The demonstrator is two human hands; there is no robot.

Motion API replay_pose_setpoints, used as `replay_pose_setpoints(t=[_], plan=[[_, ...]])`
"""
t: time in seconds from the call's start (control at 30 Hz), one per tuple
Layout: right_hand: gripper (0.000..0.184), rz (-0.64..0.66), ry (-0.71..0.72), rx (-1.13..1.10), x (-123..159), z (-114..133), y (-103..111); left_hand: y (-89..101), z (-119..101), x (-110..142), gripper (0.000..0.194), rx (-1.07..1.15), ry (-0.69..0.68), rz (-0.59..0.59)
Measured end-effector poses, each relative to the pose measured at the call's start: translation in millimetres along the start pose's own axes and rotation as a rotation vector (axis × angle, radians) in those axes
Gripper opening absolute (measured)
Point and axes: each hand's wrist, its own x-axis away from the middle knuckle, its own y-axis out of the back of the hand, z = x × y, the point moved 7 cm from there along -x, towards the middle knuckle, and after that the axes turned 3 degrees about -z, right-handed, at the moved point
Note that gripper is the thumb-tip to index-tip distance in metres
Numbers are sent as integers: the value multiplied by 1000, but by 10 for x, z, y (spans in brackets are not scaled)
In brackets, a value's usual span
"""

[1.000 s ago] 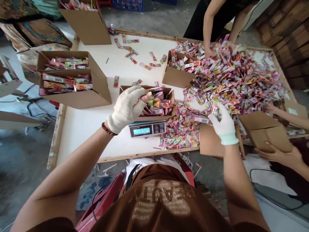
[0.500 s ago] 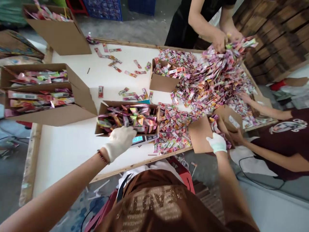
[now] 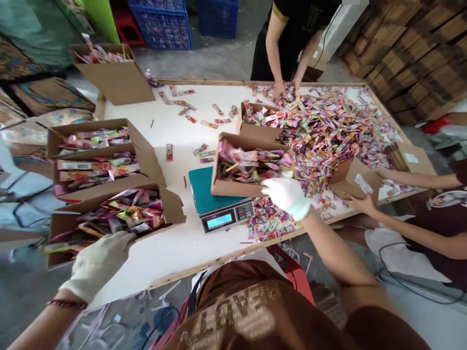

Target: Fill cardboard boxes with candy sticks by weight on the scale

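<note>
My left hand [image 3: 98, 265], in a white glove, grips the near wall of a cardboard box [image 3: 172, 206] full of wrapped sticks, at the table's left front. My gloved right hand [image 3: 287, 197] is closed on the near right edge of another filled cardboard box [image 3: 237, 188]. That box is tilted slightly and overlaps the right part of a digital scale [image 3: 200, 189] with a teal plate. Whether it touches the plate I cannot tell. The scale's display is lit, and much of its plate shows bare.
Two filled boxes [image 3: 146, 155] stand side by side at left, another box [image 3: 116, 87] behind. A large heap of wrapped sticks [image 3: 328, 131] covers the table's right. A co-worker's hands [image 3: 286, 92] reach into it; another person's hand [image 3: 365, 204] holds an open box [image 3: 350, 177].
My left hand has moved the filled box left off the scale. My right hand has brought another box leftward from the heap to the scale. The far co-worker's lifted sticks are down on the heap.
</note>
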Motion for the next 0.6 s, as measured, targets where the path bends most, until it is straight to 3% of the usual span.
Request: replay_pose_setpoints(t=[0.13, 0.27, 0.43, 0.53, 0.6], plan=[[16, 249, 159, -5, -585, 545, -530, -281, 260, -312, 37, -99, 11, 82], [16, 346, 178, 15, -733, 642, -769, -264, 443, -705, 36, -104, 66, 42], [18, 367, 197, 32, -714, 630, -792, 4, 497, -1126, 36, -68, 77, -14], [18, 328, 265, -19, -645, 731, -666, 122, 453, -1086, 31, -50, 92, -56], [28, 182, 315, -142, -564, 746, -451, 161, 388, -942, 33, -31, 96, -95]])
